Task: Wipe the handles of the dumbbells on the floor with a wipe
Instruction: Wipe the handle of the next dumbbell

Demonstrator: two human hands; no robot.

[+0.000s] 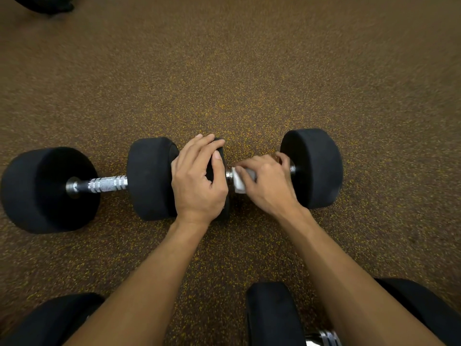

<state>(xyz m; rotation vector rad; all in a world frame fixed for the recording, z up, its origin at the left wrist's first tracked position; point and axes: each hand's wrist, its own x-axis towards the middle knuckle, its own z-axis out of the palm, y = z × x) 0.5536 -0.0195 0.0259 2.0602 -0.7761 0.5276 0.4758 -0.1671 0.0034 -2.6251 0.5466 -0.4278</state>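
Two black dumbbells lie end to end on the speckled floor. The left dumbbell (149, 178) shows its bare knurled steel handle (107, 184). On the right dumbbell (311, 168) my left hand (199, 181) grips the top of its left weight head, thumb and fingers curled over the rim. My right hand (267, 181) holds a white wipe (239, 179) wrapped round that dumbbell's handle, close to the left head. Most of this handle is hidden under my right hand.
Brown rubber floor (249, 83) with yellow flecks stretches ahead. Nearer to me lie more black dumbbell heads, one at the bottom left (50, 320) and one at the bottom right (272, 315). A dark object (45, 5) sits at the top left corner.
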